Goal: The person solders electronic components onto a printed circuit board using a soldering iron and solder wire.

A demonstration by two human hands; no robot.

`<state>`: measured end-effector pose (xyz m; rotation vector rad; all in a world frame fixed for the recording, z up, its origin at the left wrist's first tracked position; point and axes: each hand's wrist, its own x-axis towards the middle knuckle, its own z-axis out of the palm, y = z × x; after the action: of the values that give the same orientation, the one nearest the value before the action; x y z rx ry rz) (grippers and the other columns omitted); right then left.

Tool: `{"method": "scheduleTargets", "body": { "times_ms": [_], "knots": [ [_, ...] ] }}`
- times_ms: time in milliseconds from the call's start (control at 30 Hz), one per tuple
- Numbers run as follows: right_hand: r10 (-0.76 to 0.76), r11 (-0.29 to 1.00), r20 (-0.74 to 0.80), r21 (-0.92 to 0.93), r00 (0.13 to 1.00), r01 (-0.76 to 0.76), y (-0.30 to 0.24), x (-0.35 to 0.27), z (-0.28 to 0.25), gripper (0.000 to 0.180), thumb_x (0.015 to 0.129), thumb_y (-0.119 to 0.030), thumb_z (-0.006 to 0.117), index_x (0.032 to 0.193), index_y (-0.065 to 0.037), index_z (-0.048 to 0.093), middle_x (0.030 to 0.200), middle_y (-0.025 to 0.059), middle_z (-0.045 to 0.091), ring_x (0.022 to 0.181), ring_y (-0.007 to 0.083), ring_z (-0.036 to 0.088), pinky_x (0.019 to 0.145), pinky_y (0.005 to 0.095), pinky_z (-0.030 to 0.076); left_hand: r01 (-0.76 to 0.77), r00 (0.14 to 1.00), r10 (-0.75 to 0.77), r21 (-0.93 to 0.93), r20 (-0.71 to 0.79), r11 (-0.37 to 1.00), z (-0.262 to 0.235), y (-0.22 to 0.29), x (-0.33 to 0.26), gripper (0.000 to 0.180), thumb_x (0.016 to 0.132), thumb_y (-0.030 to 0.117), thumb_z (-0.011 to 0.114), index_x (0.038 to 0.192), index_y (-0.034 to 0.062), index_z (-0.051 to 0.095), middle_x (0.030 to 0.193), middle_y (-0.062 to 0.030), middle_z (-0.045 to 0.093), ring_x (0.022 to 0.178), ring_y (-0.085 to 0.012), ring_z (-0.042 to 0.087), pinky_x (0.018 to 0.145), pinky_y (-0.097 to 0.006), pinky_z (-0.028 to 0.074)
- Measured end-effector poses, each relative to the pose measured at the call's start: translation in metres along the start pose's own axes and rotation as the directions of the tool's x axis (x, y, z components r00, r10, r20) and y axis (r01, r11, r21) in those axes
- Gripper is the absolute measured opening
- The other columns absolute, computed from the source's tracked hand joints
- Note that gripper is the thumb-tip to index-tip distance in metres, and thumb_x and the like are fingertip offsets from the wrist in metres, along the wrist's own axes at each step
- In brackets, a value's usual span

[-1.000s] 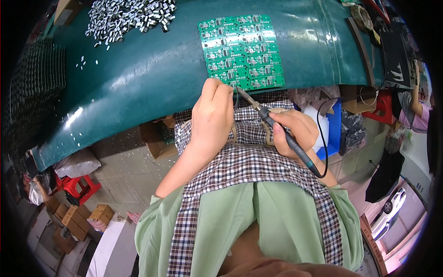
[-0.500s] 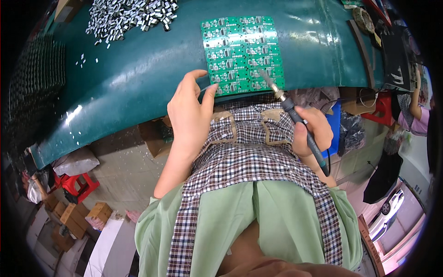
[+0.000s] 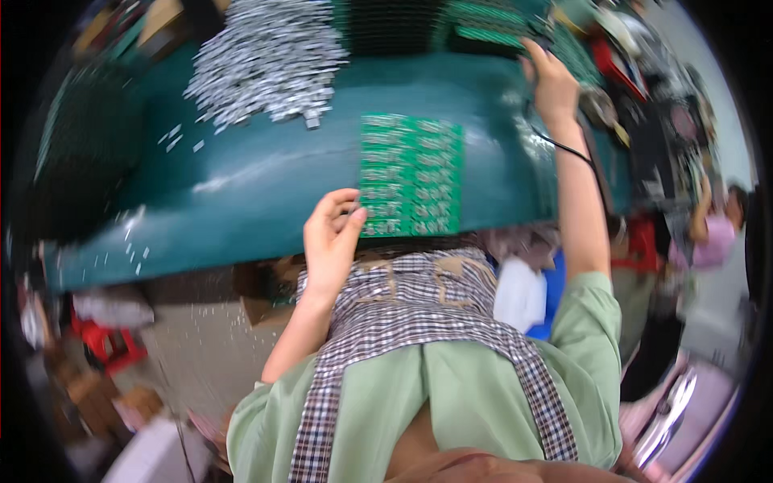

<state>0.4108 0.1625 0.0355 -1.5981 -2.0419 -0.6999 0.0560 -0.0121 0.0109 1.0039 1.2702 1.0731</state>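
A green circuit board panel (image 3: 412, 177) with rows of small components lies flat on the teal mat near the table's front edge. My left hand (image 3: 330, 241) is at its lower left edge, thumb and fingers closed there in a pinch, slightly blurred. My right arm reaches far to the right, and my right hand (image 3: 555, 88) is closed around the soldering iron, whose body is mostly hidden by the hand and smeared by motion. Its black cable (image 3: 564, 147) loops below the hand and across my forearm.
A heap of small silvery parts (image 3: 270, 60) lies at the back left, with a few loose pieces nearby. Stacked green boards (image 3: 487, 24) stand at the back. A dark rack-like stack (image 3: 88, 153) is at the far left. Another person (image 3: 700, 225) is at the far right.
My right hand has swung from beside the board up to the far right, carrying the soldering iron. My left hand has stayed at the board's edge, its fingers closer together. The view has shifted.
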Motion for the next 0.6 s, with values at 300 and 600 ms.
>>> {"method": "scheduleTargets", "body": {
  "times_ms": [300, 600],
  "knots": [
    [-0.246, 0.942, 0.176, -0.187, 0.953, 0.278, 0.027, 0.022, 0.043, 0.040, 0.082, -0.015, 0.061, 0.122, -0.018, 0.057, 0.083, 0.0064, 0.059, 0.079, 0.0240, 0.062, 0.064, 0.0381, 0.051, 0.012, 0.891, 0.051, 0.134, -0.452, 0.991, -0.212, 0.028, -0.025, 0.022, 0.090, 0.011, 0.060, 0.110, 0.0026, 0.061, 0.090, 0.0024, 0.062, 0.061, 0.0010, 0.042, 0.047, -0.016, 0.028],
    [-0.248, 0.958, 0.220, -0.090, 0.943, 0.273, 0.033, 0.023, 0.034, 0.030, 0.083, -0.014, 0.058, 0.113, -0.015, 0.057, 0.087, 0.0100, 0.059, 0.081, 0.0284, 0.063, 0.066, 0.0410, 0.051, 0.117, 0.739, 0.302, 0.556, -0.602, 0.823, -0.409, -0.013, 0.037, 0.026, 0.085, 0.008, 0.062, 0.109, -0.0014, 0.066, 0.095, -0.0067, 0.068, 0.083, -0.0126, 0.060, 0.074, -0.026, 0.047]
  ]
}}
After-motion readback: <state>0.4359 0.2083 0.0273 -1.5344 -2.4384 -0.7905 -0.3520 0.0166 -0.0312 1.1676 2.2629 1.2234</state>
